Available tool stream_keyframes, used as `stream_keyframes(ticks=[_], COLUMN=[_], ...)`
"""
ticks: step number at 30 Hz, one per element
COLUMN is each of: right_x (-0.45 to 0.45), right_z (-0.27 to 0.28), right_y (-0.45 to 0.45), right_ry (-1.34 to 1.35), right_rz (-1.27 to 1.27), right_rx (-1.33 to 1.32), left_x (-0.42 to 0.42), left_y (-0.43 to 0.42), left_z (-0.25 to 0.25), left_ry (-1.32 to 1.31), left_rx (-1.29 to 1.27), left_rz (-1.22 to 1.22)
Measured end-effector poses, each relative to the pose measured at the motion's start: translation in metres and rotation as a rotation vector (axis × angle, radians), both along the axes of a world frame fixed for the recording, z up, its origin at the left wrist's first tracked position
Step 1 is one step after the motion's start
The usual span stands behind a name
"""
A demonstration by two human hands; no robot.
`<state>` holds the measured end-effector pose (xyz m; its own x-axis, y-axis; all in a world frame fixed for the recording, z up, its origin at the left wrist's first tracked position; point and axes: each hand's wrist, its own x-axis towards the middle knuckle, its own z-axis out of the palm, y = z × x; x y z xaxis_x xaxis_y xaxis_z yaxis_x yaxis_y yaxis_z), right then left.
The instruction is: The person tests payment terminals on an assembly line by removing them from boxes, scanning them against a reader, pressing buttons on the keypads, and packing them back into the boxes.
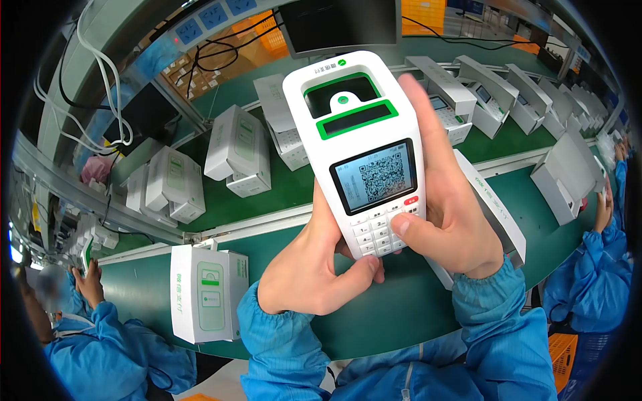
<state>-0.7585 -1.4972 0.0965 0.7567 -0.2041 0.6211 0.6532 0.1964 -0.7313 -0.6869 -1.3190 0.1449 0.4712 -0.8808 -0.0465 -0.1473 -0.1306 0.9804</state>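
Observation:
A white payment terminal with green trim is held up in front of me, tilted, its lit screen showing a QR code above a keypad. My left hand wraps round its lower left side, the thumb near the bottom edge. Along the right side lies my right hand, its thumb on the keypad and a finger reaching up beside the case. A closed white box stands on the green table at the left. Behind my right hand is another white box, partly hidden.
Several white boxes stand along the green conveyor behind the table. An open box is at the right. A co-worker sits at the left, another at the right. A dark monitor stands at the back.

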Motion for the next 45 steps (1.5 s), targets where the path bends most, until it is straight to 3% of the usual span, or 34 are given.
stream_keyframes(ticks=[7, 10, 15, 20, 27, 31, 45], right_x=[0.014, 0.009, -0.008, -0.014, -0.021, -0.018, -0.018], right_z=[-0.019, -0.009, 0.008, 0.007, 0.013, 0.008, -0.001], right_y=[0.007, 0.005, 0.012, -0.005, -0.016, -0.02, -0.039], right_ry=[-0.149, -0.237, 0.008, 0.052, 0.107, 0.045, -0.018], right_rz=[-0.136, 0.018, -0.043, 0.036, 0.115, 0.051, 0.019], right_rx=[-0.009, -0.01, 0.162, 0.147, 0.213, 0.164, 0.0], left_x=[-0.008, -0.007, -0.002, -0.007, -0.013, -0.016, -0.019], left_y=[0.008, 0.009, 0.003, -0.004, -0.016, -0.022, -0.033], left_z=[-0.002, -0.004, -0.003, -0.009, -0.007, 0.001, -0.005], left_ry=[-0.052, -0.02, 0.006, -0.118, -0.091, 0.005, -0.088], left_rx=[0.024, 0.033, 0.12, 0.016, 0.028, 0.126, 0.025], left_rz=[0.028, 0.018, -0.024, -0.03, -0.008, -0.007, -0.033])
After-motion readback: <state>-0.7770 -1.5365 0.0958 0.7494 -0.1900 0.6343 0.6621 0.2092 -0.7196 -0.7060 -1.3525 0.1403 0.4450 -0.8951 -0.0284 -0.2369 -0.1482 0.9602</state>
